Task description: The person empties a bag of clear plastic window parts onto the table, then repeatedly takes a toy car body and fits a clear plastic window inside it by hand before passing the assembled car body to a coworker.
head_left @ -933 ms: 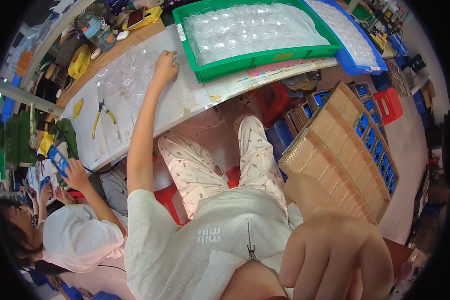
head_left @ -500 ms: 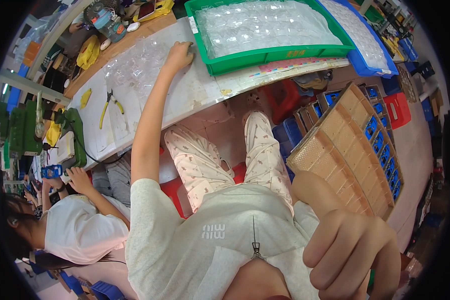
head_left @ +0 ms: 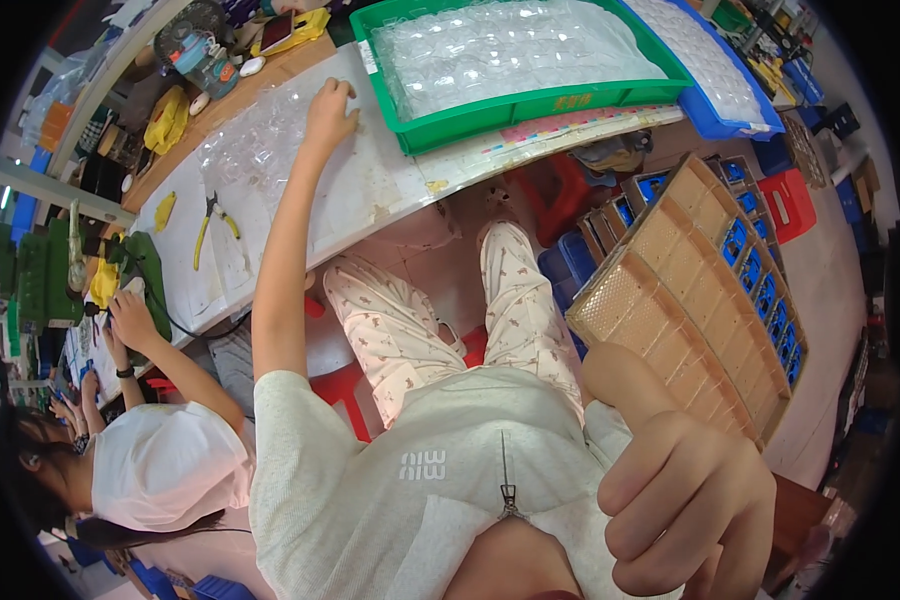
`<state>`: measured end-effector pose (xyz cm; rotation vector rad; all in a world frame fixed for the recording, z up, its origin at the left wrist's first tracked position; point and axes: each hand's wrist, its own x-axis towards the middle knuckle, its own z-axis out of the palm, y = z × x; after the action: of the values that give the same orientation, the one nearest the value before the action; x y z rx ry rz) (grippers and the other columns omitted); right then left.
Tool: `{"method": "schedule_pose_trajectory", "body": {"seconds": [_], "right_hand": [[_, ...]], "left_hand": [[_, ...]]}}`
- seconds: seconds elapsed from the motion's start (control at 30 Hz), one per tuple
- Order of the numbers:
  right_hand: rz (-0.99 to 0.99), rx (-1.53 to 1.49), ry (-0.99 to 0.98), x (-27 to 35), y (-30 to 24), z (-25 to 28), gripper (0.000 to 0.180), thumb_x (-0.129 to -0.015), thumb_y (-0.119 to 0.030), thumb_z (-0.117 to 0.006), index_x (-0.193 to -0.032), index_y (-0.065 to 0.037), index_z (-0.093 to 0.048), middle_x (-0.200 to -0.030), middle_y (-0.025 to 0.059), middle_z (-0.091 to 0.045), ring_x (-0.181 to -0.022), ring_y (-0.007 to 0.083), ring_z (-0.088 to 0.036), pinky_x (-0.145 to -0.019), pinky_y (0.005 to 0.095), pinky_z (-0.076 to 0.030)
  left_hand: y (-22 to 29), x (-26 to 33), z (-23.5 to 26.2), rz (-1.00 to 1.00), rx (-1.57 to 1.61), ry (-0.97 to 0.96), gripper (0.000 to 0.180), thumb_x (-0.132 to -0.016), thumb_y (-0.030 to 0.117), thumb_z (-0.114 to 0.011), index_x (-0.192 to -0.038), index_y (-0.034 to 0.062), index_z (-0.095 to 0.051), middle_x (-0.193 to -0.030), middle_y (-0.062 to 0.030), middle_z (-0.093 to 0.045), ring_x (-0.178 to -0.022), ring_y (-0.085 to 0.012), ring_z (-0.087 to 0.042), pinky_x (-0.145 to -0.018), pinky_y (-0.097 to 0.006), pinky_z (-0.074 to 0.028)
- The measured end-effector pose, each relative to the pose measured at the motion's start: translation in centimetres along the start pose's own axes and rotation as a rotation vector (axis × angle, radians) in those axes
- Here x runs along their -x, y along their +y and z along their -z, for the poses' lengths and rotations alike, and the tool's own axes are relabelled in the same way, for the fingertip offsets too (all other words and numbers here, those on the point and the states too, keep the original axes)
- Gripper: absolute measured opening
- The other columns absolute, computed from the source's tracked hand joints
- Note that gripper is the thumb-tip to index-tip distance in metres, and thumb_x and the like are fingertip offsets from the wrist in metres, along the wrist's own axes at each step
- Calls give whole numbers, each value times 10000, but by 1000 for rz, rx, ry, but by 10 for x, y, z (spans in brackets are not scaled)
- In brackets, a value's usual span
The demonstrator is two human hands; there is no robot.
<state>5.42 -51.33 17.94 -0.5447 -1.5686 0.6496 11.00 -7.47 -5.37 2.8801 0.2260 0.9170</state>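
Observation:
My left hand is over the white worktop, with its fingers apart and nothing visible in them. It lies between a heap of clear plastic pieces and a green tray. Rows of clear, shiny plastic parts fill that tray on a clear sheet. Close up at the lower right is my right hand, its fingers curled into a fist. Whatever it may hold is hidden.
Yellow-handled pliers lie left of my left arm. A blue tray adjoins the green one. Brown compartment trays with blue parts stand on my right. A co-worker in a white top sits at the left.
My left hand has shifted slightly left and its fingers have spread. My right hand stays curled. The co-worker's arm has moved up.

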Motion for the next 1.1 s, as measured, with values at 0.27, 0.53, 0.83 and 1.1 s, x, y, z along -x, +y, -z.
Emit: {"method": "schedule_pose_trajectory", "body": {"seconds": [0.27, 0.53, 0.83, 1.1], "right_hand": [[0, -36, 276, 20, -5, -17, 83, -800, -197, -629, -854, -194, -692, -434, -62, -273, -321, 28, -227, -340, 197, -109], [97, -198, 250, 15, -11, -17, 106, -827, -136, -587, -789, -149, -685, -440, -52, -314, -315, 28, -237, -320, 197, -106], [79, -46, 335, 54, 0, 14, 88, -818, -149, -576, -895, -116, -605, -539, 0, -424, -405, 79, -348, -384, 231, -235], [-572, 993, 1256, 241, 44, 142, 122, -851, -84, -512, -900, -37, -614, -832, -4, -601, -732, 58, -507, -654, 210, -403]], "left_hand": [[-1, 23, 28, 1, -26, 76, 160, -683, 38, -629, -751, 10, -487, -746, -163, -552, -738, -345, -544, -633, -404, -422], [21, 42, 50, 36, -48, 171, 136, -713, 43, -618, -754, 11, -492, -737, -152, -554, -715, -336, -546, -633, -390, -418], [65, 67, 62, 118, -136, 294, 117, -752, 64, -620, -789, 13, -521, -771, -124, -554, -731, -299, -537, -649, -380, -410], [93, 118, 55, 63, -62, 235, 91, -741, -3, -595, -809, 5, -535, -808, -128, -565, -769, -312, -547, -679, -370, -422]]}}
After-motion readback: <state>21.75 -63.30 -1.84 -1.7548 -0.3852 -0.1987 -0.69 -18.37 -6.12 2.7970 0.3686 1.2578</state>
